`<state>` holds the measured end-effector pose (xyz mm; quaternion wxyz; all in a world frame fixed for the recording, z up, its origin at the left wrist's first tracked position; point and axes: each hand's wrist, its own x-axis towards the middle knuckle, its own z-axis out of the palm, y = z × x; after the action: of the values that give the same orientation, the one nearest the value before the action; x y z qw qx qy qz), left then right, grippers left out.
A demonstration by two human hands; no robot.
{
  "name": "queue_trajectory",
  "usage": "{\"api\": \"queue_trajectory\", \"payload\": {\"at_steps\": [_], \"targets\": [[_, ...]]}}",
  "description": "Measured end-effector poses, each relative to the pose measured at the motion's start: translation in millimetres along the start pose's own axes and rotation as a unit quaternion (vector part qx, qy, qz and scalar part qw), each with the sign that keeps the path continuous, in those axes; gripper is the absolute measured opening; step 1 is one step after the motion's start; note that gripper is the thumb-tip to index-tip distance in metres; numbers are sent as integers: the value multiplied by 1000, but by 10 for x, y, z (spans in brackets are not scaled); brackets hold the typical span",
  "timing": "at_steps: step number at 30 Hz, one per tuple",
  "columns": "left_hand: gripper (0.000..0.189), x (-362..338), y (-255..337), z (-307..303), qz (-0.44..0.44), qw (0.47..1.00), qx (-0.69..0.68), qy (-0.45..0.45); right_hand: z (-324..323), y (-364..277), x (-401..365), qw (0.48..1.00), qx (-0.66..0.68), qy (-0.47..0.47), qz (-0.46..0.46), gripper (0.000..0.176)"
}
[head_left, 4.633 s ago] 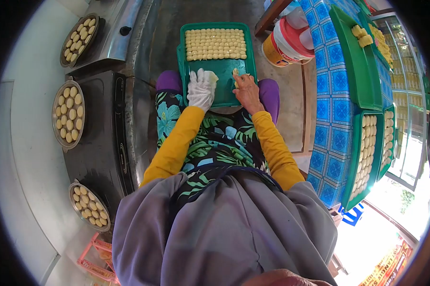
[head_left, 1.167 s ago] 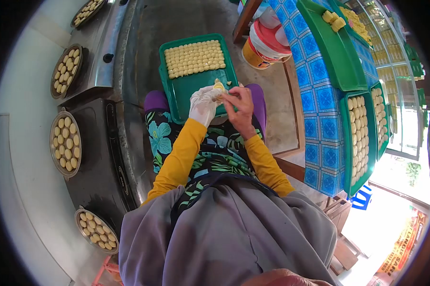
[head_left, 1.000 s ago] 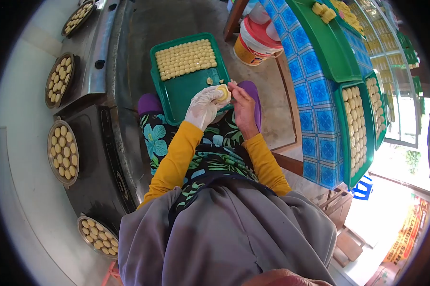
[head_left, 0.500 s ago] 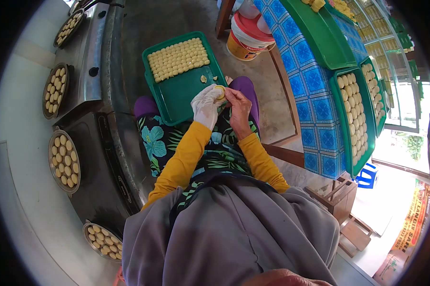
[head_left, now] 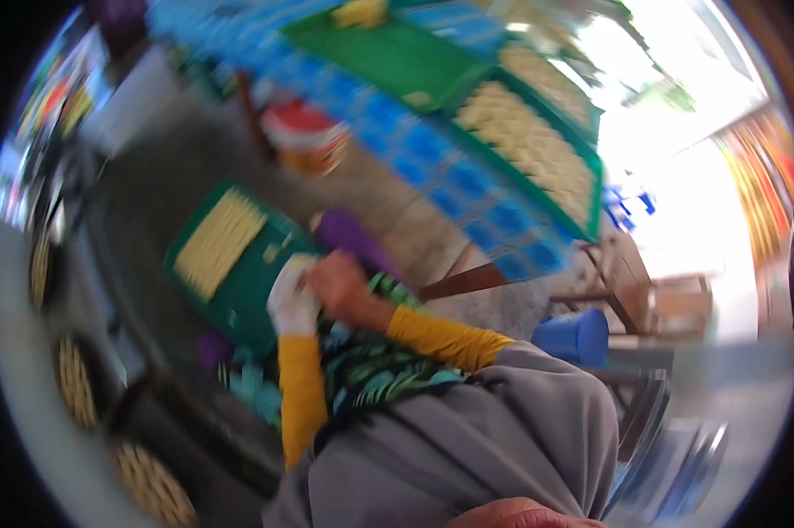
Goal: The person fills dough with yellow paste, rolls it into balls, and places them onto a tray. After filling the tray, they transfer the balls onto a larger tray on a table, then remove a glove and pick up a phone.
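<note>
My left hand (head_left: 293,297), in a white glove, is closed around a small yellowish piece of dough (head_left: 303,262), which is blurred. Bare and bent at the fingers, my right hand (head_left: 340,286) meets the left one at the dough, its fingertips pressed together there. Both hands are above the near right edge of a dark green tray (head_left: 254,304) on my lap. Packed rows of small pale dough balls (head_left: 219,245) fill the far left part of that tray, and a few loose bits (head_left: 272,253) lie near my hands.
Round pans of dough pieces (head_left: 76,380) stand along the stove at left. A table with a blue checked cloth (head_left: 463,179) carries green trays (head_left: 597,211) of dough pieces. A red-and-white bucket (head_left: 304,136), a blue bucket (head_left: 571,337) and wooden furniture (head_left: 625,286) stand around it.
My view has swung to the right and blurred, so the tray and hands appear further left and the blue bucket has come into view. Both hands remain together at the dough.
</note>
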<state>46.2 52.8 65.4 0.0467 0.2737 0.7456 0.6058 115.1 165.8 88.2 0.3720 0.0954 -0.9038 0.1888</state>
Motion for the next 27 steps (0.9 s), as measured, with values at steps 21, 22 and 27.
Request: {"api": "queue_trajectory", "payload": {"at_steps": [21,22,27], "targets": [[25,19,183,-235,-324,840,-422,-107,-128,321,-64,661,525,-93,527,17],[31,23,158,-249,-323,854,-386,-133,-149,307,-31,626,542,-105,551,19],[57,55,253,-186,-333,880,-319,-114,-153,335,-26,612,549,-141,551,24]]}}
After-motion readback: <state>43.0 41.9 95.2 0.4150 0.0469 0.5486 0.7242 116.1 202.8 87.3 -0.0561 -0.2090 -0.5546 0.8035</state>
